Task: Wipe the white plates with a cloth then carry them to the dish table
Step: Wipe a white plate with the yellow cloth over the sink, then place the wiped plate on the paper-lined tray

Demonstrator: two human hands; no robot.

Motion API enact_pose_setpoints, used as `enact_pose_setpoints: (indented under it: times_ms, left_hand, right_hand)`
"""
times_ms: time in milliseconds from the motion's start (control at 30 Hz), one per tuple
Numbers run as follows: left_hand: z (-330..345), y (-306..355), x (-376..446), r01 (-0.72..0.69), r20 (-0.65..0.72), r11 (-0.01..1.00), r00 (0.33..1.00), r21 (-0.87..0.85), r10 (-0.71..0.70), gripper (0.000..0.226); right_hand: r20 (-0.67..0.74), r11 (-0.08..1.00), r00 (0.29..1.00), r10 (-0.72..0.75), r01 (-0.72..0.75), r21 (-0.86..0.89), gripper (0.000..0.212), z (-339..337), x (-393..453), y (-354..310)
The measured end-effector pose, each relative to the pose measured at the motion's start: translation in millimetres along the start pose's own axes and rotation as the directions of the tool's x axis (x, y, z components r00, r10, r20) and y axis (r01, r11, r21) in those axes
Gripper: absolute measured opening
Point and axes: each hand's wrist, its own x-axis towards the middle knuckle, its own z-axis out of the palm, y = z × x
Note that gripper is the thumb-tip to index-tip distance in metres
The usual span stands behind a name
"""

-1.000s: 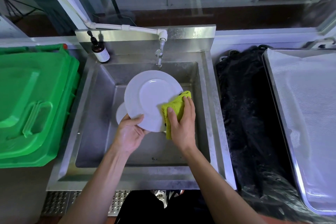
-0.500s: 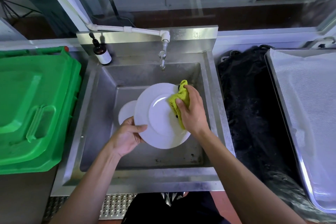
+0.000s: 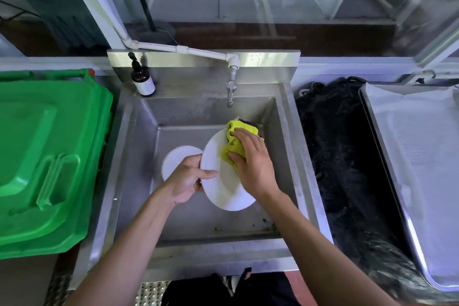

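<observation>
Wiping stage under way; carrying stage not yet begun, judged from the plates sitting over the sink (image 3: pixel 139 156).

- Green bin (image 3: pixel 49 156): standing well to the left of the left grip, beside the sink; not obstructing.
- Steel tray (image 3: pixel 422 169): lying well to the right of the right grip, beyond a black heap (image 3: pixel 342 156); whether this serves as the dish bench, cannot tell.
- White plate (image 3: pixel 223 194): tilted, held above the sink floor. Left grip (image 3: pixel 186 179) pinching the plate's left rim, thumb across the face.
- Second plate (image 3: pixel 176 159): lying just behind the left grip, apparently awaiting wiping.
- Yellow cloth (image 3: pixel 236 139): pressed against the plate's upper right face under the right grip (image 3: pixel 250 164), fingers fairly flat over it.
- Tap (image 3: pixel 230 93) and soap bottle (image 3: pixel 142 79): beyond both grips, likely limiting lift clearance.
</observation>
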Motion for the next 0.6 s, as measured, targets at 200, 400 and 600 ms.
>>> enact_pose_setpoints:
  times_ms: [200,400,600]
  left_hand:
    - [-1,15,11,-0.012,0.016,0.984,1.0,0.176,0.009,0.029]
    - [16,33,28,-0.129,-0.002,0.814,0.988,0.567,0.158,0.016]
    - [53,54,50,-0.16,0.075,0.358,0.968,0.92,0.24,0.015]
  right_hand:
    - [0.043,0.995,0.995,0.095,-0.093,-0.044,0.045,2,-3,-3]
    - [0.051,0.97,0.974,0.219,-0.211,-0.123,0.049,-20,-19,18]
    - [-0.07,0.938,0.946,0.316,-0.323,-0.125,0.048,-61,-29,48]
